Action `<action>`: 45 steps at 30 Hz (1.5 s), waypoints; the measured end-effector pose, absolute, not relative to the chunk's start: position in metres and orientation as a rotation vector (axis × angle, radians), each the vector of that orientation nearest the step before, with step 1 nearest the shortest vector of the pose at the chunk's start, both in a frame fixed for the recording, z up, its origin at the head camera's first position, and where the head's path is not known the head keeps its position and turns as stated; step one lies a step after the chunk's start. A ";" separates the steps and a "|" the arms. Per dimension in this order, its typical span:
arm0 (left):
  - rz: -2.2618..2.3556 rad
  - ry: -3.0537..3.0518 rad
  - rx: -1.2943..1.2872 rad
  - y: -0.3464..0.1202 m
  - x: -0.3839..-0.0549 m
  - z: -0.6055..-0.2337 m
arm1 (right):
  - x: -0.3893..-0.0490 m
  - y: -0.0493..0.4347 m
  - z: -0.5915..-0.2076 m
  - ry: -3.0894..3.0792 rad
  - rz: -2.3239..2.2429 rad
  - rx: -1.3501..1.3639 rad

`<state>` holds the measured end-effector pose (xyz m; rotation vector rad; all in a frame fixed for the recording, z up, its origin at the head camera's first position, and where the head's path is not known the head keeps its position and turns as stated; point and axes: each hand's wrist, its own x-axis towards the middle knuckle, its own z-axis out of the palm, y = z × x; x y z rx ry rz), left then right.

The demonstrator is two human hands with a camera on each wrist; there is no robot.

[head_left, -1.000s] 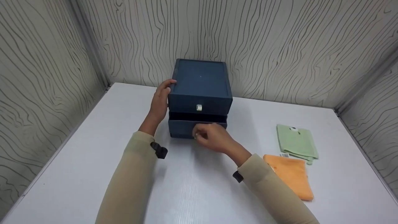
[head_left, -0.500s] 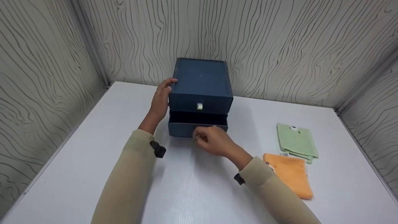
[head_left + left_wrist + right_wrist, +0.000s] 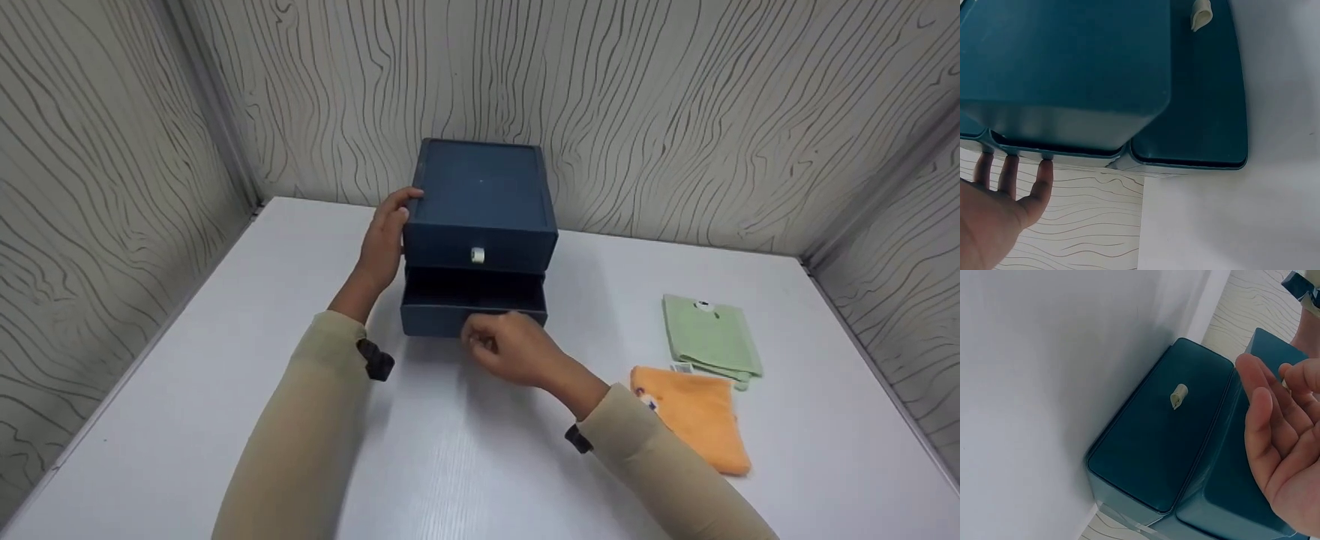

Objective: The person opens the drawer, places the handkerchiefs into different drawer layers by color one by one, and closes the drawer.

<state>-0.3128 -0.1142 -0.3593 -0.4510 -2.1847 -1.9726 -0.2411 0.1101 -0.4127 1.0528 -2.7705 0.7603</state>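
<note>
A dark blue two-drawer cabinet (image 3: 484,187) stands at the back of the white table. My left hand (image 3: 384,240) steadies its left side; in the left wrist view the fingertips (image 3: 1045,169) press against the cabinet wall, fairly straight. The lower drawer (image 3: 431,320) is partly pulled out, its inside dark. At its front my right hand (image 3: 514,349) pinches the small pull tab (image 3: 1285,384) between thumb and curled fingers, mostly hidden by them. The upper drawer (image 3: 1151,433) is closed, with a pale pull tab (image 3: 478,256) on its front.
On the right of the table (image 3: 187,375) lie a folded green cloth (image 3: 712,337) and, nearer, a folded orange cloth (image 3: 694,420), partly behind my right sleeve. Wood-patterned walls (image 3: 637,112) enclose the back and both sides.
The lower drawer has slid further out toward me, widening its opening. My right hand has come slightly nearer with it, while my left hand keeps its place on the cabinet.
</note>
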 end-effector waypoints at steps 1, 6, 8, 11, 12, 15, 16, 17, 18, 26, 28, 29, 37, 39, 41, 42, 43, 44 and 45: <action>-1.972 -2.184 -0.454 -0.114 -0.312 -0.359 | -0.240 0.110 -0.412 -2.768 0.759 1.055; -1.989 -2.169 -0.485 -0.115 -0.311 -0.358 | -0.233 0.110 -0.412 -2.758 0.741 1.065; -1.993 -2.167 -0.500 -0.115 -0.311 -0.358 | -0.230 0.111 -0.412 -2.758 0.744 1.063; -1.989 -2.176 -0.515 -0.115 -0.311 -0.358 | -0.226 0.111 -0.412 -2.762 0.753 1.058; -1.986 -2.181 -0.518 -0.115 -0.311 -0.358 | -0.225 0.111 -0.412 -2.765 0.757 1.056; -1.974 -2.196 -0.518 -0.116 -0.312 -0.358 | -0.221 0.111 -0.413 -2.770 0.761 1.056; -1.967 -2.201 -0.517 -0.116 -0.312 -0.359 | -0.220 0.110 -0.413 -2.771 0.764 1.058; -1.963 -2.204 -0.516 -0.117 -0.312 -0.359 | -0.218 0.110 -0.413 -2.771 0.768 1.058; -1.957 -2.207 -0.517 -0.117 -0.312 -0.359 | -0.217 0.110 -0.414 -2.772 0.772 1.056; -1.918 -2.205 -0.536 -0.117 -0.311 -0.360 | -0.207 0.109 -0.414 -2.791 0.801 1.040; -1.912 -2.207 -0.534 -0.117 -0.311 -0.360 | -0.204 0.109 -0.415 -2.786 0.800 1.045; -1.908 -2.207 -0.537 -0.117 -0.311 -0.360 | -0.203 0.110 -0.415 -2.785 0.802 1.047; -1.915 -2.200 -0.554 -0.117 -0.312 -0.360 | -0.195 0.109 -0.417 -2.772 0.836 1.055; -1.917 -2.197 -0.556 -0.117 -0.312 -0.360 | -0.193 0.109 -0.417 -2.771 0.841 1.061; -1.913 -2.195 -0.555 -0.117 -0.312 -0.360 | -0.192 0.109 -0.417 -2.771 0.838 1.066; -1.909 -2.194 -0.555 -0.117 -0.313 -0.360 | -0.191 0.109 -0.418 -2.770 0.836 1.067; -1.906 -2.195 -0.553 -0.116 -0.313 -0.360 | -0.190 0.109 -0.417 -2.769 0.833 1.067; -1.904 -2.194 -0.552 -0.117 -0.315 -0.362 | -0.190 0.109 -0.417 -2.768 0.834 1.066; -1.906 -2.193 -0.553 -0.117 -0.318 -0.365 | -0.189 0.109 -0.417 -2.766 0.835 1.068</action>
